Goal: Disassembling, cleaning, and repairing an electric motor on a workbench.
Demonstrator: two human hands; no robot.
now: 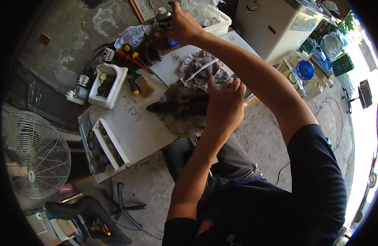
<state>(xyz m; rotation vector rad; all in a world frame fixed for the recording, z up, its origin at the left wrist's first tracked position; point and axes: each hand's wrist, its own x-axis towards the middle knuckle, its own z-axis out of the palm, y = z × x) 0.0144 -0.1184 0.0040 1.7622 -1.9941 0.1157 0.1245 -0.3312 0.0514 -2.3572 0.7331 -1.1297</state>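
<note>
My right hand [180, 25] reaches across to the far side of the worktable, its fingers wrapped round a spray can [171, 42] with a pale top and blue lower body. My left hand [226, 100] is closed over the right end of a dark, tapered tool [178, 106] with yellowish marks; its exact kind is unclear. That tool lies across a grimy grey rag [185, 128], its pointed end facing left. Just beyond my left hand is a soiled, crumpled cloth [199, 67] with a white strip across it. The left palm and the tool's covered end are hidden.
Screwdrivers [133, 86] and a brush [146, 87] lie near a white container [99, 98] of small parts. A narrow white tray [111, 143] sits at the table's left edge. A wire fan [35, 153] stands at left, a large pale cabinet [271, 28] behind right.
</note>
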